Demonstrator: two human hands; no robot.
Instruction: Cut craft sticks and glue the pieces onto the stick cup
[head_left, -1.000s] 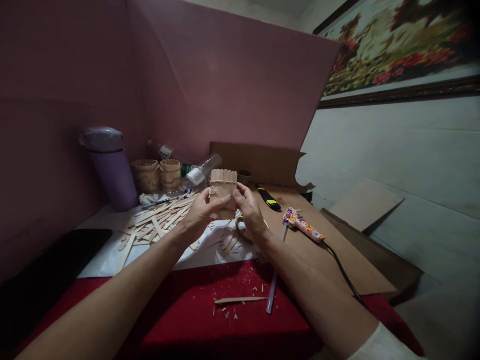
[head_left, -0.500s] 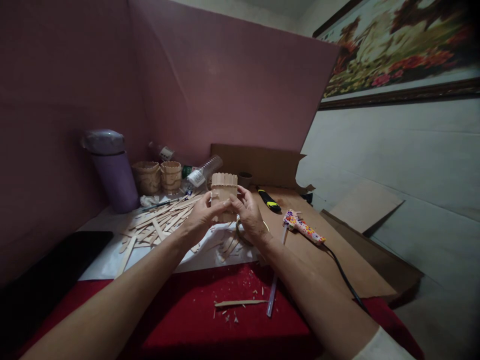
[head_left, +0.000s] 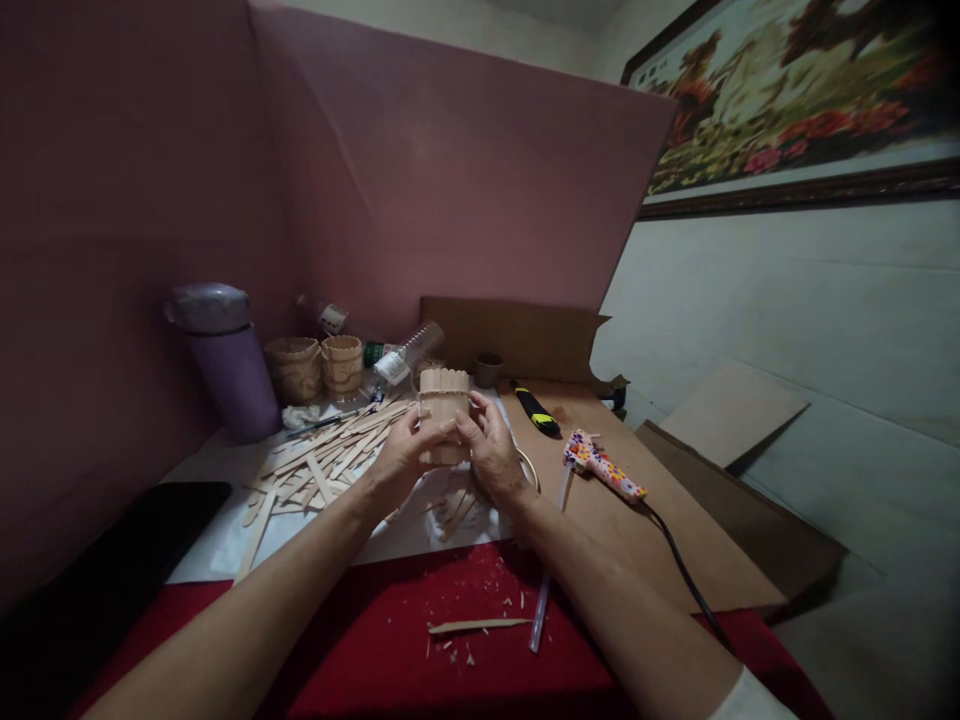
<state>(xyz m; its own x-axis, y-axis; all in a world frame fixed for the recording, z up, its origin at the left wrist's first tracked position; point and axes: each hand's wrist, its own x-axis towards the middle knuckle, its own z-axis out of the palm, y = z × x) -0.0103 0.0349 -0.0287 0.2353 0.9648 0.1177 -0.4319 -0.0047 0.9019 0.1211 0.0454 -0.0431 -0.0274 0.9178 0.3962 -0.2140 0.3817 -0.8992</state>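
Between my two hands is a small cup made of wooden craft sticks (head_left: 444,398), held upright with a thin cord running round it below the rim. My left hand (head_left: 409,450) grips its left side, thumb across the front. On the right side my right hand (head_left: 491,450) is closed on it, thumb on the front and fingers partly behind. Under the hands lie a few loose sticks on white paper (head_left: 409,535). A ring-shaped roll (head_left: 531,470) is partly hidden by my right wrist. Left of the hands spreads a pile of craft sticks (head_left: 322,460).
A floral glue gun (head_left: 604,468) with a cord and a clear glue stick (head_left: 541,610) lie at right, near a black-yellow utility knife (head_left: 536,408). Behind stand a purple tumbler (head_left: 232,370), two finished-looking stick cups (head_left: 343,368) and a plastic bottle (head_left: 409,352). A whittled stick (head_left: 480,626) lies on red cloth.
The cup and both hands sit slightly lower in view, as does most of the table. My grip on the cup looks much the same.
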